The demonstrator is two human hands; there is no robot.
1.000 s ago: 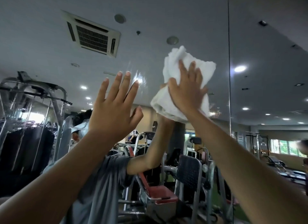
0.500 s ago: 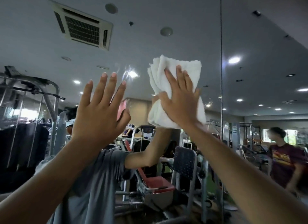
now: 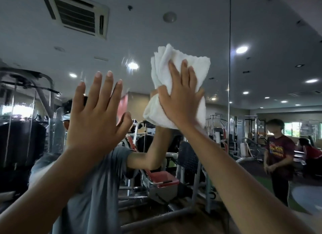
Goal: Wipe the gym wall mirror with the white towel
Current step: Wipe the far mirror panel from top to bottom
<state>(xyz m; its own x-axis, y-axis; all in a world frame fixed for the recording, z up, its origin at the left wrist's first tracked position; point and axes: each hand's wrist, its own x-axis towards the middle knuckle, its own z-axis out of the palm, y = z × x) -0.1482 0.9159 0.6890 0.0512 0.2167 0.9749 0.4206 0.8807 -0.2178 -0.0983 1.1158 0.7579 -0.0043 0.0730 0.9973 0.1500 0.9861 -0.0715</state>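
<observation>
The folded white terry towel (image 3: pixel 176 66) lies flat on the glass wall mirror (image 3: pixel 191 24), left of its vertical seam (image 3: pixel 229 77), pressed by the right hand (image 3: pixel 181 96), fingers straight. Farther left, the left hand (image 3: pixel 97 115) is raised, fingers wide, holding nothing; bare glass spreads above. Right of the seam, yellow print on a reflected maroon T-shirt (image 3: pixel 278 150) is unreadable.

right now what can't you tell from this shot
Head view only:
- State of the mirror under the towel: covered by the towel and the right hand.
- Contact of the left hand with the mirror: seen from behind, palm hidden.
- Edges of the mirror: cut off by the frame; only a seam shows.
- Smears: too faint against the reflections.
</observation>
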